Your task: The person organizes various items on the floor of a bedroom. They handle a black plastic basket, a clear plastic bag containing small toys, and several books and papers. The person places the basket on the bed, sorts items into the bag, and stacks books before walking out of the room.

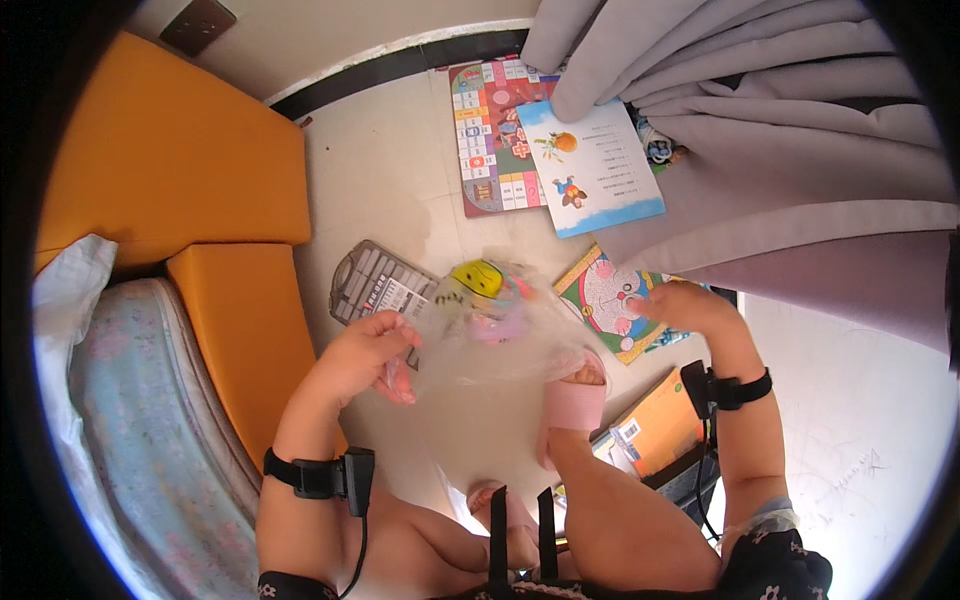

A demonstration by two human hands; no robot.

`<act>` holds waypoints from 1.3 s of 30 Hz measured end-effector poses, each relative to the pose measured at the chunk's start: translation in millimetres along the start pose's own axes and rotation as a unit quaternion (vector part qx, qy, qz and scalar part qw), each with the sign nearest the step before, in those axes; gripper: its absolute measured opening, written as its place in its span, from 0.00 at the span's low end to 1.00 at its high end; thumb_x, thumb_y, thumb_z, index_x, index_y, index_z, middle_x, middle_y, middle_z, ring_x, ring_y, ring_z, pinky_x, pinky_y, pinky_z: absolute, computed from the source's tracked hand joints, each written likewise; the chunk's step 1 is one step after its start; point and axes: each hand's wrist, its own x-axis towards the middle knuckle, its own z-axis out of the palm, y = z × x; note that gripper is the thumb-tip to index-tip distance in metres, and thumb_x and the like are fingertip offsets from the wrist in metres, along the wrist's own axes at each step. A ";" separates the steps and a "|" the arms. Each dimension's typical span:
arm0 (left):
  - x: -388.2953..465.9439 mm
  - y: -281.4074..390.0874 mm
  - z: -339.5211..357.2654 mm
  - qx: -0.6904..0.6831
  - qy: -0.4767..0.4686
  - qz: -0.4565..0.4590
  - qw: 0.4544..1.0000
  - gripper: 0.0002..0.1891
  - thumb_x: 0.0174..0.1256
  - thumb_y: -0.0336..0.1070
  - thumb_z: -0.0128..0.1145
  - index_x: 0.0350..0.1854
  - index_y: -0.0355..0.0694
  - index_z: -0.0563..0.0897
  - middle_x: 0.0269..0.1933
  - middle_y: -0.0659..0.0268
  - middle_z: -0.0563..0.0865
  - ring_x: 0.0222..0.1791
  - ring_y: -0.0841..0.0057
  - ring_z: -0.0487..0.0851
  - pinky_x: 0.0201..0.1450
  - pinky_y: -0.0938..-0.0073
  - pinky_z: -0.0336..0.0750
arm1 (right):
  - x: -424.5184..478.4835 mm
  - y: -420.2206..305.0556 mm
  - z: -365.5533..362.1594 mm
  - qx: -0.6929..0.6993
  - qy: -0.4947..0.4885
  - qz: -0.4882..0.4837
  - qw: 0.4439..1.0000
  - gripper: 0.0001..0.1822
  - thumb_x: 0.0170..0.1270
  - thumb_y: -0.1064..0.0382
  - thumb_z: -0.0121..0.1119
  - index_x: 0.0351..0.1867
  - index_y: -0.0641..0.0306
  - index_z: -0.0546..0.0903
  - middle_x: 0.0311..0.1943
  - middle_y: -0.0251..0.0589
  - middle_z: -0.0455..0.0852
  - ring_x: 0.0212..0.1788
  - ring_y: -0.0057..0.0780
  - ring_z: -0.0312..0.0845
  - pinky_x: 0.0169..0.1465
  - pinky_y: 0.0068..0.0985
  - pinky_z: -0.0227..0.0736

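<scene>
My left hand (379,356) pinches the near left edge of a clear plastic bag (480,360), which spreads over the floor in front of me. Inside the bag are a yellow piece with a face (478,278) and some pink and purple items, blurred by the film. My right hand (694,307) hovers at the right, apart from the bag, over a picture board with a cartoon cat face (611,300). It is blurred, and I see nothing held in it. Beside the bag, partly behind my left hand, lies a grey case with a handle (367,281).
Farther off, a white-and-blue printed sheet (592,172) overlaps a board game board (487,142). Grey curtains (750,142) hang at the right. An orange padded sofa (180,142) borders the left. My pink slipper (574,405) is by the bag; an orange book (660,424) stands beyond it.
</scene>
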 end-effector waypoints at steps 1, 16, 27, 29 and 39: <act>1.7 -1.5 -0.3 -0.014 0.016 0.008 1.000 0.10 0.67 0.40 0.47 0.37 0.37 0.73 0.15 0.63 0.77 0.17 0.70 0.81 0.22 0.72 0.79 | 0.6 15.7 -0.7 0.094 0.102 -0.069 0.988 0.26 0.60 0.42 0.54 0.47 0.63 0.78 0.45 0.44 0.80 0.49 0.38 0.75 0.54 0.31 0.68; 4.3 -5.9 2.6 -0.055 0.089 0.043 0.994 0.10 0.68 0.42 0.46 0.35 0.40 0.73 0.14 0.65 0.77 0.14 0.74 0.79 0.21 0.73 0.79 | 46.0 51.0 -143.8 0.258 0.473 -0.124 0.833 0.35 0.62 0.47 0.55 0.66 0.63 0.60 0.59 0.44 0.70 0.58 0.29 0.68 0.62 0.25 0.60; 10.0 -12.8 -1.4 -0.036 0.102 0.060 0.992 0.11 0.68 0.43 0.46 0.37 0.40 0.74 0.14 0.66 0.77 0.13 0.76 0.78 0.20 0.76 0.78 | 31.1 156.3 17.0 0.280 0.245 -0.086 0.924 0.18 0.57 0.64 0.59 0.50 0.64 0.77 0.41 0.42 0.83 0.43 0.29 0.78 0.49 0.25 0.71; 12.1 -12.7 -1.1 -0.038 0.100 0.061 0.992 0.11 0.68 0.43 0.46 0.36 0.40 0.74 0.14 0.67 0.76 0.13 0.77 0.78 0.19 0.77 0.78 | 20.4 194.1 63.8 0.247 0.182 -0.023 0.952 0.12 0.55 0.61 0.60 0.40 0.63 0.80 0.35 0.43 0.84 0.41 0.31 0.79 0.46 0.27 0.72; 12.6 -11.1 5.5 -0.030 0.102 0.049 0.993 0.12 0.68 0.44 0.48 0.37 0.40 0.74 0.14 0.67 0.76 0.13 0.77 0.77 0.22 0.76 0.79 | -15.4 182.8 196.2 0.250 0.009 0.404 0.880 0.40 0.57 0.35 0.48 0.56 0.73 0.69 0.52 0.65 0.72 0.55 0.46 0.72 0.57 0.39 0.65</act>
